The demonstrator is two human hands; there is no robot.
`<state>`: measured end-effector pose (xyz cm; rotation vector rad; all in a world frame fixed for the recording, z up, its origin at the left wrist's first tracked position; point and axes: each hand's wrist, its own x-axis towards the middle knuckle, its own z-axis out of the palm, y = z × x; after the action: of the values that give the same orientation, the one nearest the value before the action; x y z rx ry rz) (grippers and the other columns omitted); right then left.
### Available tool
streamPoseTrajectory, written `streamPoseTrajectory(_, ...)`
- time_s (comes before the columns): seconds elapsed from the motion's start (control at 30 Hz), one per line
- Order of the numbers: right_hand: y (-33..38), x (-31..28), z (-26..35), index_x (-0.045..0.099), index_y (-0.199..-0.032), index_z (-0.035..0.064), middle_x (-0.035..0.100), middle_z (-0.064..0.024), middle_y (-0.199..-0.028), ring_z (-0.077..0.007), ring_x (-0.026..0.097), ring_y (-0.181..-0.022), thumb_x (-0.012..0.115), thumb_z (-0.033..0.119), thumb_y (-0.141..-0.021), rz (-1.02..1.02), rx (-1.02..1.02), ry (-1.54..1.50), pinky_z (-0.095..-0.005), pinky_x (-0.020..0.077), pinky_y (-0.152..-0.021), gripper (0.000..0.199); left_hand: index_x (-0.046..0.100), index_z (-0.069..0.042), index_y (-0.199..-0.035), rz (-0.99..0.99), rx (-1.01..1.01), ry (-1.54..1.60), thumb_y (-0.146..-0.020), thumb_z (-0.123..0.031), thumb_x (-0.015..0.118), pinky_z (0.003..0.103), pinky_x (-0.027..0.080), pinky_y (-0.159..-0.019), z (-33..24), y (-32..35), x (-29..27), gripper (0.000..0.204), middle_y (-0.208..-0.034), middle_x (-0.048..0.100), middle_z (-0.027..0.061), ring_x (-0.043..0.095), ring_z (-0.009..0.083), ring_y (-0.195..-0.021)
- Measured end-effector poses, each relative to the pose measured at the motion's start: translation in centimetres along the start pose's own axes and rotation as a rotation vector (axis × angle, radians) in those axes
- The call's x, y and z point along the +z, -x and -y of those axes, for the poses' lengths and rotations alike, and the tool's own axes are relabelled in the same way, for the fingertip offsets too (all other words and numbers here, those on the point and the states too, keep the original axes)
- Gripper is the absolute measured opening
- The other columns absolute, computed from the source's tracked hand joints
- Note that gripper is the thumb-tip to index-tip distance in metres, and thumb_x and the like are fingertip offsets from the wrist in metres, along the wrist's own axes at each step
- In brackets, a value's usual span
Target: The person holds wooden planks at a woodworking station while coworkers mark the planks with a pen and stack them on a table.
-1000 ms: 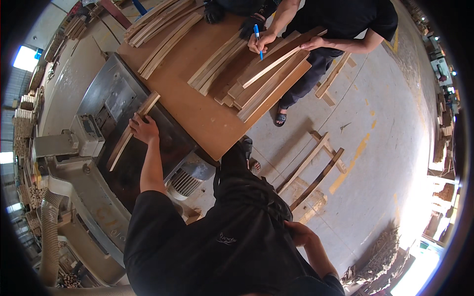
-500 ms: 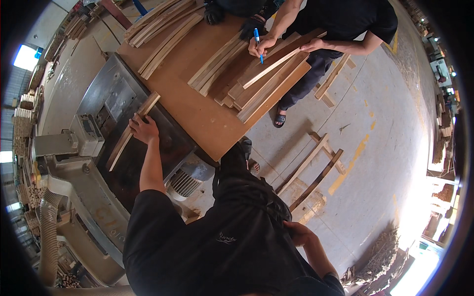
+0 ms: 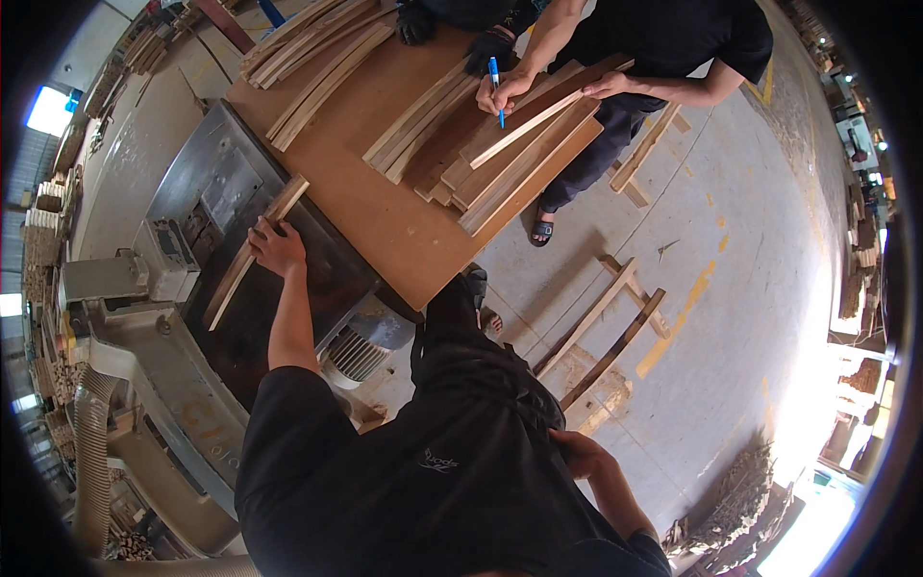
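Head view: beside a broad brown table [image 3: 385,221] stacked with wooden slats, a grey machine [image 3: 207,197] carries a long wooden strip [image 3: 252,255] that the left hand [image 3: 277,248] grips from above, while the right hand [image 3: 579,452] rests loosely open on the hip, holding nothing.

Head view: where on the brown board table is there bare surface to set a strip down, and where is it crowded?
Bare patches on the brown board table: its near corner, between the left hand on a wooden strip and the middle strip pile, plus the lane between that pile and the far-left bundle. It is crowded where a co-worker's hand marks a strip with a blue pen.
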<state>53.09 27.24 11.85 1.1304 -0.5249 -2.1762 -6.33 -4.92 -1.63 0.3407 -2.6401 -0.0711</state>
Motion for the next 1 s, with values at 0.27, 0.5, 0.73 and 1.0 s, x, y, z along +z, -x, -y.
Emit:
streamPoseTrajectory(0.27, -0.2, -0.5, -0.1, 0.057, -0.123, -0.0017, 0.063, -0.0155, -0.121, -0.0287, 0.061, -0.112, 0.067, 0.019, -0.090, -0.021, -0.037, 0.008, -0.0486, 0.0430, -0.105, 0.039, 0.051, -0.019, -0.136, -0.024, 0.016, -0.010, -0.092, -0.042, 0.055, 0.049, 0.043, -0.099, 0.1, -0.1, 0.2, 0.051, -0.142, 0.040, 0.0143, 0.038, 0.0352, -0.133)
streamPoseTrajectory(0.5, -0.2, -1.0, 0.0, 0.057, -0.122, -0.0003, 0.064, -0.0148, -0.121, -0.0280, 0.062, -0.111, 0.068, 0.019, -0.090, -0.013, -0.013, -0.019, -0.0484, 0.0447, -0.103, 0.039, 0.051, -0.018, -0.137, 0.008, 0.006, -0.007, -0.093, -0.042, 0.054, 0.049, 0.043, -0.099, -0.3, 0.1, -0.5, 0.050, -0.142, 0.040, 0.0149, 0.036, 0.0349, -0.134)
streamPoseTrajectory(0.73, -0.2, -0.8, -0.1, 0.058, -0.123, 0.0002, 0.063, -0.0144, -0.123, -0.0286, 0.060, -0.114, 0.066, 0.019, -0.091, 0.053, -0.017, -0.041, -0.0499, 0.0434, -0.104, 0.038, 0.049, -0.019, -0.139, 0.014, -0.004, -0.015, -0.093, -0.042, 0.053, 0.050, 0.041, -0.101, 0.0, 0.0, -0.1, 0.051, -0.143, 0.039, 0.0141, 0.035, 0.0350, -0.135)
streamPoseTrajectory(1.0, -0.1, -0.8, 0.0, 0.057, -0.123, -0.0010, 0.063, -0.0147, -0.123, -0.0279, 0.061, -0.114, 0.066, 0.020, -0.091, 0.015, -0.011, -0.024, -0.0500, 0.0430, -0.104, 0.040, 0.050, -0.019, -0.138, -0.006, 0.004, -0.007, -0.093, -0.042, 0.053, 0.050, 0.042, -0.101, 0.1, -0.1, 0.1, 0.051, -0.143, 0.039, 0.0139, 0.036, 0.0348, -0.134)
